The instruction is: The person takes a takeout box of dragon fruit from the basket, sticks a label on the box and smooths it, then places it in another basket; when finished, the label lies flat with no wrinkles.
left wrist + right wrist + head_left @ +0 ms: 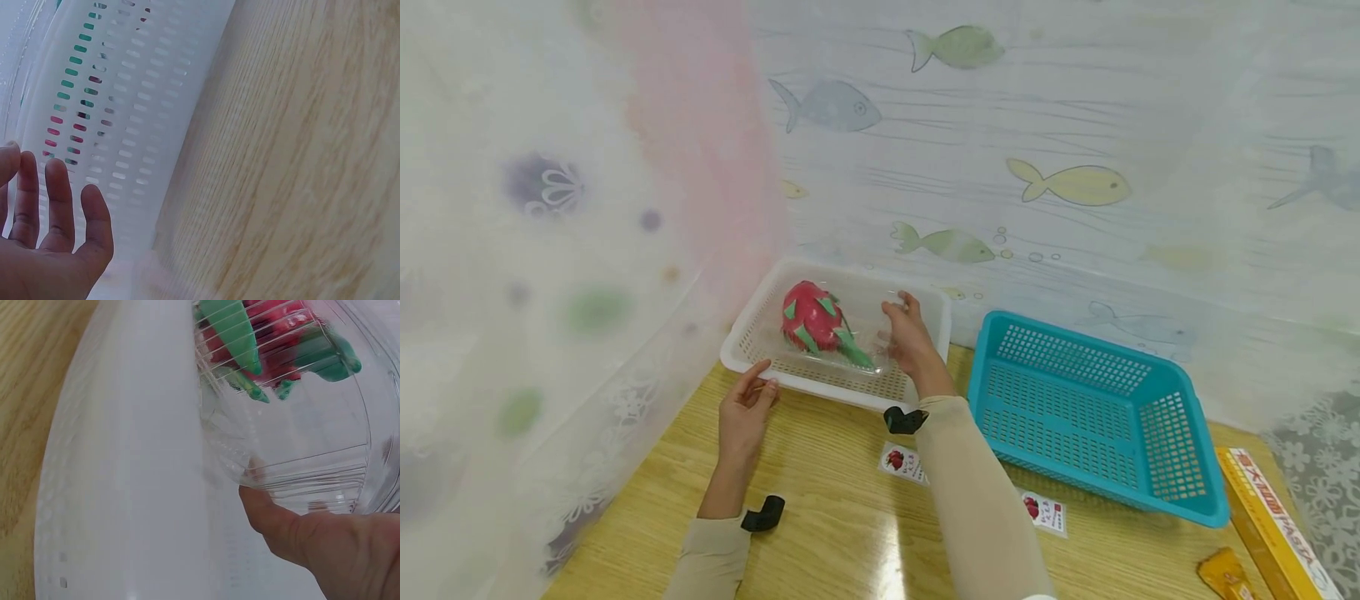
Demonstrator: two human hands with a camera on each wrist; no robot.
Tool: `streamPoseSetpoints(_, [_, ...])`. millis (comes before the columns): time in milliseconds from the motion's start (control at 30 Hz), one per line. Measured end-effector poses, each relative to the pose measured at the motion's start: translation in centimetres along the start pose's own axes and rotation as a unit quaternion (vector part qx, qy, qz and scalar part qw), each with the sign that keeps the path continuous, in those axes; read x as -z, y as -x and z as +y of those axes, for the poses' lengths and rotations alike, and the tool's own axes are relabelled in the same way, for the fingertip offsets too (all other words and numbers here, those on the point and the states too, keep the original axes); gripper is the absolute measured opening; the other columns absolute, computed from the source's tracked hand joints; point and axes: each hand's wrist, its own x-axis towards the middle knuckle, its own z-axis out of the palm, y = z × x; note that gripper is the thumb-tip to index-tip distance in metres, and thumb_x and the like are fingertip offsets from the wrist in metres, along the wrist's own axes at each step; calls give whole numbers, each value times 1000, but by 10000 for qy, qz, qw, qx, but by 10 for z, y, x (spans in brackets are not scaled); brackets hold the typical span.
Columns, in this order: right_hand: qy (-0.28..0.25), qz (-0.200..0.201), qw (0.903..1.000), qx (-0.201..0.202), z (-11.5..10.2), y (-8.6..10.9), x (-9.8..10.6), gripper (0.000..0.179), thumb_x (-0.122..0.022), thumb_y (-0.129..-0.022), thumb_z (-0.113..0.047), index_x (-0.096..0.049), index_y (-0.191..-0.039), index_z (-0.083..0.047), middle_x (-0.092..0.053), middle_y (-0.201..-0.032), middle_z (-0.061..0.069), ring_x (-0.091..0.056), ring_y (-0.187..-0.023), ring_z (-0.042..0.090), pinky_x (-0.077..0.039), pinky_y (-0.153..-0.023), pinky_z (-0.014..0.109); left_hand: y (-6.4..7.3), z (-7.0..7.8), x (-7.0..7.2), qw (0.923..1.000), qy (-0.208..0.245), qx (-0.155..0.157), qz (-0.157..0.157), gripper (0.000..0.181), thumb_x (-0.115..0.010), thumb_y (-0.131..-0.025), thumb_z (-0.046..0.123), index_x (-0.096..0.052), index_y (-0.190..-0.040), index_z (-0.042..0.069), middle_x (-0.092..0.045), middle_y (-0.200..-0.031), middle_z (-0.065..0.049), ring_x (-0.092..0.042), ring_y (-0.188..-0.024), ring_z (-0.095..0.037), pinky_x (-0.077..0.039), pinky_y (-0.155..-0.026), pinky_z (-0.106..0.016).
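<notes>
A pink dragon fruit [811, 317] with green scales lies in a clear plastic box [312, 419], inside or just over the white basket [835, 395]. With thumb and fingers, my right hand [913, 340] grips the right end of that box; the thumb shows at its near lower edge in the right wrist view. My left hand [745, 421] is at the basket's front left rim, fingers loosely bent and holding nothing. Seen from the left wrist, those fingertips overlap the basket's slotted outer wall [125, 125], and pink and green show through the slots.
A blue-green basket [1060, 417] stands to the right. Two small printed cards, one a dragon fruit card [901, 461] and another card [1043, 512], lie in front of the baskets. A yellow pasta box [1273, 525] and an orange packet [1223, 573] are at far right. Patterned curtains [1000, 125] close off the back and left.
</notes>
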Motion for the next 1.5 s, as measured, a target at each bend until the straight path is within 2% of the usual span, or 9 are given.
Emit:
streamPoseSetpoints(167, [-55,41,10000,16,-5,5,3,65,-50,-108,-33,-15,-162,-32,-10,-171,5,-38,-146,46,-52,-96,45,0,0,0,10000,8,0,-21,40,-63,-100,5,-60,-140,3,-64,-95,9,-66,-85,-3,-57,-82,-15])
streamPoseSetpoints(267, [-68,45,10000,31,-9,8,3,63,-49,-109,-32,-15,-162,-33,-9,-172,5,-37,-147,45,-51,-103,47,-1,0,0,10000,21,-17,-19,40,-63,-100,4,-60,-140,4,-63,-93,12,-66,-86,-4,-57,-82,-16])
streamPoseSetpoints(600, [-166,58,9998,59,-17,15,4,63,-47,-108,-31,-14,-162,-31,-9,-171,6,-35,-148,46,-50,-107,51,-1,0,-1,10000,90,30,-21,43,-64,-100,5,-57,-141,-2,-66,-99,1,-66,-85,-3,-58,-82,-18])
streamPoseSetpoints(833, [-346,56,9994,83,-23,22,5,61,-48,-109,-29,-16,-160,-33,-9,-171,4,-35,-148,44,-47,-110,53,0,2,0,9999,-79,79,-73,42,-64,-101,12,-59,-142,3,-64,-96,6,-68,-90,-8,-58,-85,-19])
streamPoseSetpoints(1067, [-358,14,9993,98,-26,27,7,61,-47,-109,-29,-16,-161,-32,-12,-171,5,-35,-148,46,-47,-110,53,0,1,1,9999,-44,65,-90,42,-65,-100,10,-59,-142,4,-62,-94,12,-68,-90,-8,-58,-85,-19])
streamPoseSetpoints(1233, [-350,-37,9993,129,-26,32,9,61,-47,-109,-28,-16,-161,-31,-12,-171,6,-34,-148,48,-44,-113,56,-1,-1,2,9999,0,-8,-108,42,-65,-100,10,-59,-142,4,-63,-94,12,-67,-88,-6,-57,-83,-17])
streamPoseSetpoints(1500, [-339,-39,9993,137,-23,39,14,61,-46,-108,-29,-15,-161,-31,-11,-171,5,-36,-147,48,-47,-110,54,-2,-2,1,9999,60,-50,-91,41,-66,-100,10,-61,-140,6,-63,-94,10,-67,-89,-11,-58,-83,-18])
